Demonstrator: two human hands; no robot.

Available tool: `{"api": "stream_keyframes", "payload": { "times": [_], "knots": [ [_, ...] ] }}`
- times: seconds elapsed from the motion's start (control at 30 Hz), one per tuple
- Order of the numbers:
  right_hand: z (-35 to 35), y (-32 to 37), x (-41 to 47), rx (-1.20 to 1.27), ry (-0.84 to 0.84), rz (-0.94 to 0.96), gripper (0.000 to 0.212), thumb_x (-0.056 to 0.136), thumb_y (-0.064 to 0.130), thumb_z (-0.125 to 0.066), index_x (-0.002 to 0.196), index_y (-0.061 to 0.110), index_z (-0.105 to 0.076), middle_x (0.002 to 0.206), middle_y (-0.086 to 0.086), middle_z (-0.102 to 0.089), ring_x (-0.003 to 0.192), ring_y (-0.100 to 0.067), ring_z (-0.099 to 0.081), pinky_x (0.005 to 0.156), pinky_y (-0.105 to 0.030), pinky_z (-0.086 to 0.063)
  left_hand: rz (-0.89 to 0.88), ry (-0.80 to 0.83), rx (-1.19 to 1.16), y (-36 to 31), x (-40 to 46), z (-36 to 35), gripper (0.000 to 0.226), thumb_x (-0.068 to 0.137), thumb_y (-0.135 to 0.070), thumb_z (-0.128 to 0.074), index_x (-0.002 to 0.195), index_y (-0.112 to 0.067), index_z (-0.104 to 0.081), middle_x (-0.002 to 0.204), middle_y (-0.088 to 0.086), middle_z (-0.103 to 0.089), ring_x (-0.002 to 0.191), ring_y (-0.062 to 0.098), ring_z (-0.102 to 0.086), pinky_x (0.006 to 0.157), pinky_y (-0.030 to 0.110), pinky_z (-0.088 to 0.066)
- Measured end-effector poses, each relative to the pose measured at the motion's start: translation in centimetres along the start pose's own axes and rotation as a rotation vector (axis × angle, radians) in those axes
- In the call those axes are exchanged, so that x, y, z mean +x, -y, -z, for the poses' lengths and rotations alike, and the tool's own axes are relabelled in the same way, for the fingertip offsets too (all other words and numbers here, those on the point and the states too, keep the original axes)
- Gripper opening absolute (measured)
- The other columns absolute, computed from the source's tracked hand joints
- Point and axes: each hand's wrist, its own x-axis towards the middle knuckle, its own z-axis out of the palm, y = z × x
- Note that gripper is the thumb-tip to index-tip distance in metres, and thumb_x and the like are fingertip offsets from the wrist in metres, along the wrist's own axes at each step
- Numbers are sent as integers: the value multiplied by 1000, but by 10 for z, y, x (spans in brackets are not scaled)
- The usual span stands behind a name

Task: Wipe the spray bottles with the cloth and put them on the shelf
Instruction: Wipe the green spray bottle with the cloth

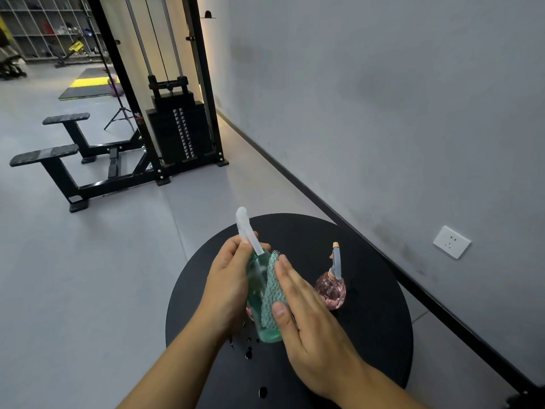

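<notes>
Above the round black table [368,335] I hold a green see-through spray bottle [257,293] with a clear trigger head, tilted slightly left. My left hand [228,278] grips its upper body and neck. My right hand [300,314] presses a teal-and-white patterned cloth [272,290] flat against the bottle's right side, thumb on the cloth's lower end. A pink round spray bottle [331,287] with a clear trigger stands upright on the table just right of my hands. A bit of pink shows behind the green bottle's lower left; I cannot tell what it is.
Water drops [249,354] lie on the table near its front. A grey wall with a white socket [451,242] runs along the right. A black cable weight machine [177,128] and its footrests stand on the grey floor to the left. Storage racks [44,28] are far back.
</notes>
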Motion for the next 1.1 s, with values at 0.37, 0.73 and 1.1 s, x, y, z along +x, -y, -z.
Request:
{"api": "stream_keyframes", "payload": {
  "times": [0.37, 0.73, 1.1],
  "knots": [
    [3, -2, 4, 31, -25, 9, 57, 114, 37, -29, 163, 40, -1, 168, 36, 5, 155, 11, 3, 130, -29, -16, -23, 24, 32, -1, -1, -4, 24, 112, -29, -54, 113, -17, -75, 97, -1, -80, 84, 13, -76, 84, 38, -61],
    [-18, -10, -2, -264, -151, 98, 60, 113, 35, -27, 168, 27, -4, 175, 17, 4, 162, -8, 0, 128, -39, -23, -7, -17, -34, -2, -3, -7, 31, 110, -32, -57, 113, -4, -70, 82, 1, -75, 73, 12, -71, 74, 32, -61],
    [-23, -12, -6, -323, -163, 123, 60, 112, 34, -31, 168, 26, -12, 176, 13, -3, 162, -11, -8, 122, -47, -37, 45, -31, -106, -3, 3, -1, 29, 111, -32, -57, 115, -7, -70, 86, 6, -74, 72, 13, -71, 70, 31, -59]
  ]
}}
